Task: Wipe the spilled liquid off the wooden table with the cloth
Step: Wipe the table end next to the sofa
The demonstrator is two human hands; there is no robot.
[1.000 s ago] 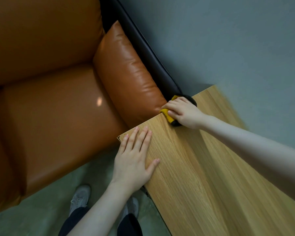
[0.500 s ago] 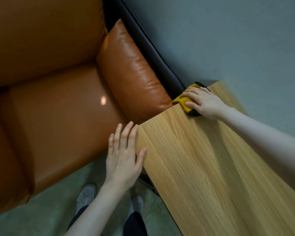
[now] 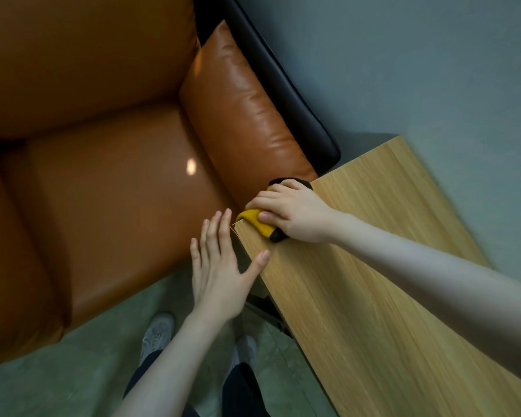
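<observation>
A large orange leather sofa [image 3: 103, 176] sits beside a long light wooden table [image 3: 373, 296]. At the table's near corner, the right hand [image 3: 292, 212] presses down on a bunched yellow and black cloth [image 3: 257, 222], fingers curled over it. The left hand [image 3: 220, 266], flat and empty, fingers straight, rests just left, thumb on the edge.

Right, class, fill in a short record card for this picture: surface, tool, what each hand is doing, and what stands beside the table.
surface: wooden table, no liquid visible on it
tool: yellow and black cloth, bunched at the table's near corner
right hand: fingers curled over the cloth, pressing it to the table edge
left hand: fingers straight, thumb on the table edge, holding nothing
beside table: orange leather sofa
</observation>
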